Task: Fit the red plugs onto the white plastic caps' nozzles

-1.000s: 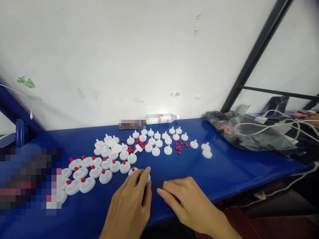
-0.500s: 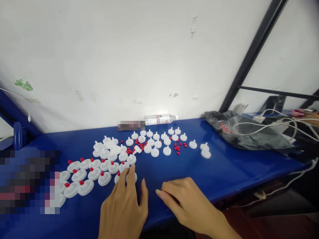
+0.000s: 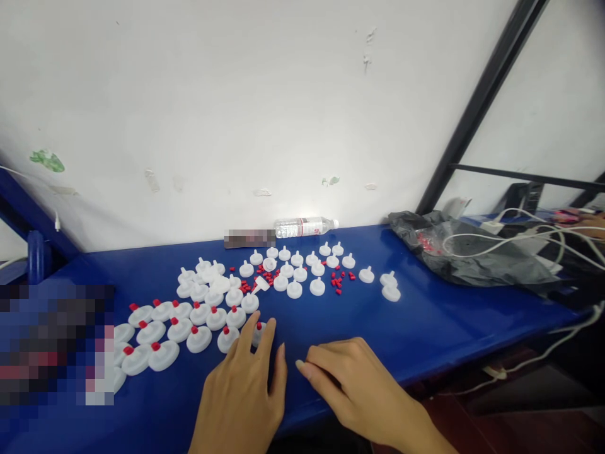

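My left hand (image 3: 243,388) is open, fingers apart, palm down over the front of the table. Its fingertips are beside a white disc-shaped piece with a red cap (image 3: 259,333), partly hidden behind them. My right hand (image 3: 366,391) is closed, fingers curled towards the thumb; anything inside is hidden. To the left stand several red-capped white discs (image 3: 163,356) in rough rows. Farther back are white discs with bare stems (image 3: 293,289), one tipped on its side (image 3: 261,285). Loose red caps (image 3: 267,275) lie among them, with another small group (image 3: 338,280) to the right.
A clear plastic bottle (image 3: 305,227) lies along the wall. At the right are a dark plastic bag (image 3: 454,265) and white cables (image 3: 515,234). A blurred-out object (image 3: 47,340) occupies the left of the blue table (image 3: 354,328). A dark post (image 3: 477,107) rises behind the bag.
My left hand has shifted slightly right and back towards me, uncovering more of the red-capped discs near its fingertips. My right hand stays in place.
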`<act>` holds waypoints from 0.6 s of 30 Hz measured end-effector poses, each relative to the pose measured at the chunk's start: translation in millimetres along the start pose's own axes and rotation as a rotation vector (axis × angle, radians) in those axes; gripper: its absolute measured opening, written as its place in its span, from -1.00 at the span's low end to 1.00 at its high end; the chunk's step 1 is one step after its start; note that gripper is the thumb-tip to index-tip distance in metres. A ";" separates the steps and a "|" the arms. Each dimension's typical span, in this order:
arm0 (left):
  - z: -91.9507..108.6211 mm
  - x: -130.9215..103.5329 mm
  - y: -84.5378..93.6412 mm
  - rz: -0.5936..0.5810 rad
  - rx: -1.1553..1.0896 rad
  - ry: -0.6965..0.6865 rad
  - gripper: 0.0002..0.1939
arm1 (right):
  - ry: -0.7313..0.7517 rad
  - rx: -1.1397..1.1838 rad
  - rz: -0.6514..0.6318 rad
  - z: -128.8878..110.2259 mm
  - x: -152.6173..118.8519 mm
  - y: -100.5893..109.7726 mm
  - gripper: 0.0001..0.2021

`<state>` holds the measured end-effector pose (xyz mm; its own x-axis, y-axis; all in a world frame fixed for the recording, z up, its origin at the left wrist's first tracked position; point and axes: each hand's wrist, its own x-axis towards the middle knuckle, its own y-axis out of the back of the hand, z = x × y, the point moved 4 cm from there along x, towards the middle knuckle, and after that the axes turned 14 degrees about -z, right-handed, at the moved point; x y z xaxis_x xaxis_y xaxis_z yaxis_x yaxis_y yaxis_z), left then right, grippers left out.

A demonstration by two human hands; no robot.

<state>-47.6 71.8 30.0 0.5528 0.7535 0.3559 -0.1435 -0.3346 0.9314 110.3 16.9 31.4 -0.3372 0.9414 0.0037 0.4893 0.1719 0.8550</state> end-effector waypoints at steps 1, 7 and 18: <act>-0.4 0.0 0.0 -0.006 0.001 0.007 -0.57 | 0.001 -0.002 0.000 -0.1 -0.1 0.1 -0.65; -1.7 1.1 -2.2 -0.059 0.007 0.073 -0.57 | 0.008 -0.003 0.003 -0.2 1.3 0.7 -0.64; -3.9 -2.5 1.1 -0.046 0.025 0.172 -0.57 | 0.005 -0.015 0.006 -1.3 0.7 2.9 -0.64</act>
<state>-52.3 71.8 30.4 0.4095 0.8534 0.3225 -0.0996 -0.3096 0.9456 110.4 17.7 34.5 -0.3386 0.9409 0.0111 0.4791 0.1623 0.8626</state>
